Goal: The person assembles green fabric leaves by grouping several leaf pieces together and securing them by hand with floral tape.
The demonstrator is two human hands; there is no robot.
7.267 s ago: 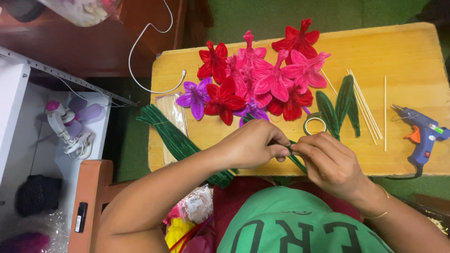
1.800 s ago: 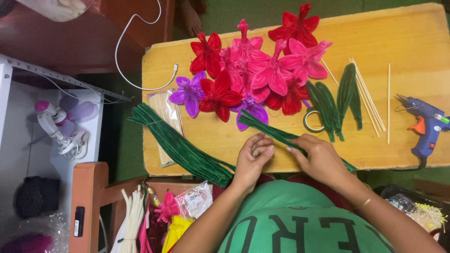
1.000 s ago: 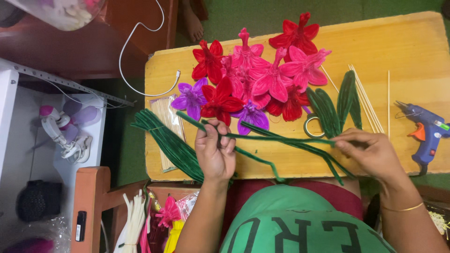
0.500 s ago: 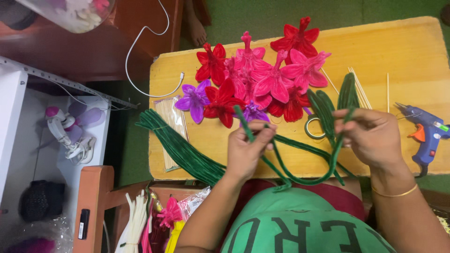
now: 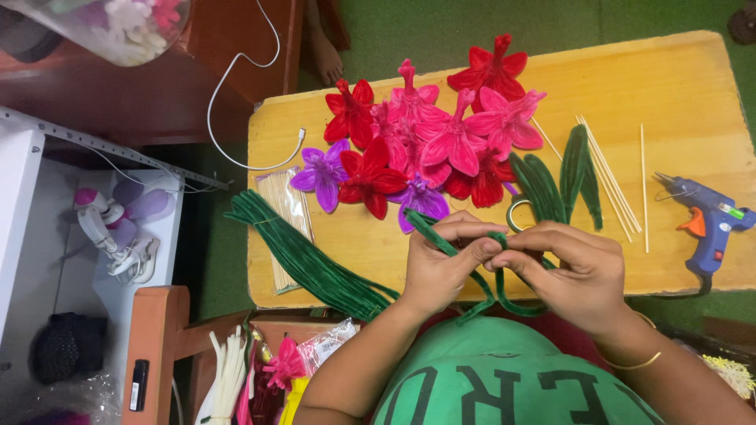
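Both hands meet at the near edge of the yellow wooden counter (image 5: 693,86). The left hand (image 5: 437,267) and the right hand (image 5: 567,271) each have their grip clamped on one green fuzzy wire (image 5: 441,236), thumb and fingertips pinched together around it where the two hands touch. The wire runs up and leftward from the left hand toward the flowers, and below the hands it drops in a loop over the person's green shirt (image 5: 504,386).

Finished work, as far as can be judged: a cluster of fuzzy flowers (image 5: 441,134) in red, pink and purple lies at the middle of the counter, petals fully formed. Just right of it lie several narrow green leaf shapes (image 5: 563,177), also complete (the exact count is unclear where they overlap).

In hand: the wire between the fingers is bent but not yet a recognisable shape; this piece appears to be at an early stage.

Unused stock: a thick bundle of green wires (image 5: 303,256) lies over the counter's left near edge, beside a clear packet of thin wooden sticks (image 5: 285,216). Loose wooden sticks (image 5: 610,181) lie right of the leaves. A blue glue gun (image 5: 709,224) rests at the right end, well apart from both hands. No flower appears to be mounted on a stick yet, so assembly seems outstanding.
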